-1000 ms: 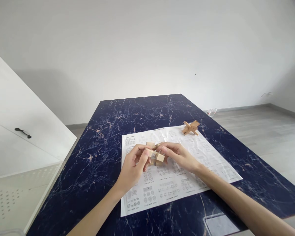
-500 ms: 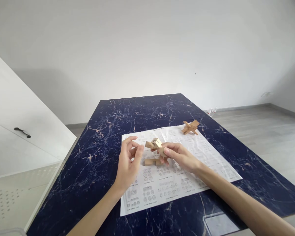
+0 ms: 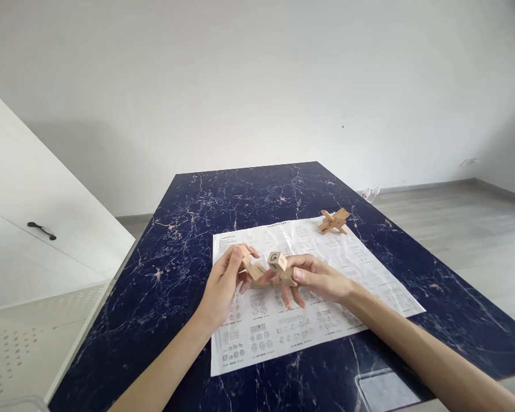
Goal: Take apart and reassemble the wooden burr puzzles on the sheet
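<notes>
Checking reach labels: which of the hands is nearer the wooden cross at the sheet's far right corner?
Right. The right hand is left of the wooden cross, on its near side; the left hand is farther left.

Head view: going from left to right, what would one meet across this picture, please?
Black cabinet handle → left hand → wooden block marked G → wooden cross-shaped assembly → small clear thing with red marks.

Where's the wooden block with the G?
In the head view, the G block is in the right hand, above the printed sheet, just right of the left hand and its wooden piece.
</notes>
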Motion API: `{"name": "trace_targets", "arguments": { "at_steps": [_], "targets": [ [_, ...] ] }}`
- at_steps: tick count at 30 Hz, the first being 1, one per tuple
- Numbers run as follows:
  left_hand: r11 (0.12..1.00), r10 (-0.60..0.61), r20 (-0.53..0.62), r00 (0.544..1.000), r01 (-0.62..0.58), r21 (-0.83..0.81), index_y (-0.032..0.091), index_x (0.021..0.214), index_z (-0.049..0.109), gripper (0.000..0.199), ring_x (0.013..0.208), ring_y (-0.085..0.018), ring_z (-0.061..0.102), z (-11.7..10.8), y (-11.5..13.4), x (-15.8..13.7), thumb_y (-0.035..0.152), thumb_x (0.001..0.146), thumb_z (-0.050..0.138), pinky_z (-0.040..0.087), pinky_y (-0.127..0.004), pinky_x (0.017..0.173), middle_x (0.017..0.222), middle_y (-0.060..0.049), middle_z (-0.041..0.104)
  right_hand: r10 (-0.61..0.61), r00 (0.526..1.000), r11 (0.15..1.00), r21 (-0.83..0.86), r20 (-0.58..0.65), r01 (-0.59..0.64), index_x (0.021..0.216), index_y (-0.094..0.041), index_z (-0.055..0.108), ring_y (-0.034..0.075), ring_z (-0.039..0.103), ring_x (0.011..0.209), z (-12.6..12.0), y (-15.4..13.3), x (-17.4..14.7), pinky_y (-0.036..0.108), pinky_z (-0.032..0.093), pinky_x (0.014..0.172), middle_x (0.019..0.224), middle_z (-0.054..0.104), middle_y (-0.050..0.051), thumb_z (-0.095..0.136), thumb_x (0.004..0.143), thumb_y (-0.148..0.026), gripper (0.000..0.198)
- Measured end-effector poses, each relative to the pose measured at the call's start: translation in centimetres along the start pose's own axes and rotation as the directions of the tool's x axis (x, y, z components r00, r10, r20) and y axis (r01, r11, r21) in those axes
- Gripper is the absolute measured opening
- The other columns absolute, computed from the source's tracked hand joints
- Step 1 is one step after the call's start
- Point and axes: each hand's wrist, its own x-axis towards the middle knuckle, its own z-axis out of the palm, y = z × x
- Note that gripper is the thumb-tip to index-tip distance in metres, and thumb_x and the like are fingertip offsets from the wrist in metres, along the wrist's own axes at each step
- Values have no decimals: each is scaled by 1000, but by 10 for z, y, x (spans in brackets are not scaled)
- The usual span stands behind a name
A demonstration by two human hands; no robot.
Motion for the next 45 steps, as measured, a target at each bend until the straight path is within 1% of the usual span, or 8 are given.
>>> {"name": "trace_targets", "arguments": {
  "at_steps": [3,9,15,20,25,30,35,45],
  "targets": [
    [988,-83,-52,995,75,-135,18,100,62,54,42,-2,35,0,3,1,71,97,62,19,-20,41,87,-1,67,-14,996,999,-35,-89,11,100,-20,70,17,72,70,-1,-2,0,24,50,52,91,76,8,68,104,-53,33],
    [942,-167,-122,978,122,-313,15,125,67,54,51,-1,31,-2,6,4,51,89,85,33,-19,51,89,2,60,12,983,997,-68,-181,-25,90,-19,65,13,65,65,-1,-3,0,26,49,56,96,74,8,68,101,-59,42],
    [958,-194,-6,981,188,-216,16,133,70,54,61,-6,36,-3,4,2,53,95,77,39,-21,57,89,0,56,6,984,995,-99,-181,-24,92,-18,67,14,63,67,-2,-1,0,27,48,58,99,72,9,63,105,-57,41],
    [959,-224,149,963,245,-143,17,126,67,54,55,-7,30,2,3,0,64,100,63,30,-22,46,79,3,47,34,977,998,-35,-212,-42,100,-18,68,11,51,60,1,-5,0,27,45,58,87,63,3,60,108,-51,35],
    [957,-213,224,951,249,-150,18,121,66,33,54,-6,30,4,6,-2,47,104,62,30,-21,46,80,4,44,113,950,987,142,-291,-74,98,-20,62,10,38,59,5,-9,-1,26,40,55,82,47,-3,61,108,-48,29],
    [967,-198,256,946,231,-109,17,129,69,40,58,-6,39,5,9,-4,46,102,69,34,-22,46,94,-3,57,86,928,988,150,-363,-33,128,-24,60,10,40,58,4,-7,-1,26,40,54,82,52,-3,65,106,-47,32],
    [972,-206,329,921,231,-38,14,127,72,42,57,-8,43,2,3,-3,48,103,67,36,-23,49,78,-2,57,84,932,988,149,-352,-33,124,-23,66,10,42,58,2,-5,-1,26,41,54,82,53,-2,68,103,-50,34],
    [980,-160,318,934,190,-65,16,129,68,37,78,-14,61,7,-1,-4,45,106,64,53,-27,65,114,-12,68,42,958,999,-4,-284,-45,99,-17,73,13,54,70,9,-7,3,30,49,70,86,61,2,68,103,-53,37]
  ]
}}
